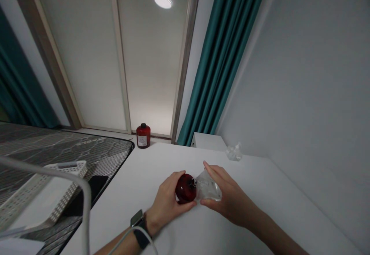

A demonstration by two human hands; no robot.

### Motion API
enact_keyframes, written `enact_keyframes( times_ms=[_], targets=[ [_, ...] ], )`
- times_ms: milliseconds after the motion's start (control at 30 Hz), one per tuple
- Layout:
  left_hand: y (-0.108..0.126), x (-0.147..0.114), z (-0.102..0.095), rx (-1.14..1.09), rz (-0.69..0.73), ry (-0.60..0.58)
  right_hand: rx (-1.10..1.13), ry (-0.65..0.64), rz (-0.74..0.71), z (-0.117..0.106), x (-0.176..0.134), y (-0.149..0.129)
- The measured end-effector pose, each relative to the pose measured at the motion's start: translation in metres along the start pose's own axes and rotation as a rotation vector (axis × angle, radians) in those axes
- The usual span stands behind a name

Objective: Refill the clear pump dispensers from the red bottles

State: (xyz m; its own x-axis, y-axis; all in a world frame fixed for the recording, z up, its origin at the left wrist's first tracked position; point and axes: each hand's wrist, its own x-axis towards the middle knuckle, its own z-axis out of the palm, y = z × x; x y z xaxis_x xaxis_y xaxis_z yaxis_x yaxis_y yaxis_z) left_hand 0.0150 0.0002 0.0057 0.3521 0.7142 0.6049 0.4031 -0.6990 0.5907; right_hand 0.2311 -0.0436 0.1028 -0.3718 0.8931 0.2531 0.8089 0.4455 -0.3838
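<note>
A pale cable point(86, 212) arches nearest my camera. Over the white table point(115, 193), my left hand point(165, 199) curls inward round a glossy red ball point(184, 188); my right hand point(229, 197) clasps the clear piece point(207, 189) beside it.

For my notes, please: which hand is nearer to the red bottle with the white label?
The left hand. It is on the near side of the labelled red bottle, slightly right; the right hand is also on the near side, farther right.
</note>
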Motion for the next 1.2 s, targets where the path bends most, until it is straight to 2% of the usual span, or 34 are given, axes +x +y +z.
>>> enact_keyframes(
  times_ms=[467,1200],
  targets=[
    [0.0021,-0.0003,-0.0001,-0.035,-0.014,0.038,-0.01,-0.012,-0.017,-0.0053,0.003,-0.0049],
    [0.0048,-0.0004,-0.001,-0.078,-0.053,0.013,-0.026,-0.023,-0.046,-0.0088,0.0062,-0.0073]
  ],
)
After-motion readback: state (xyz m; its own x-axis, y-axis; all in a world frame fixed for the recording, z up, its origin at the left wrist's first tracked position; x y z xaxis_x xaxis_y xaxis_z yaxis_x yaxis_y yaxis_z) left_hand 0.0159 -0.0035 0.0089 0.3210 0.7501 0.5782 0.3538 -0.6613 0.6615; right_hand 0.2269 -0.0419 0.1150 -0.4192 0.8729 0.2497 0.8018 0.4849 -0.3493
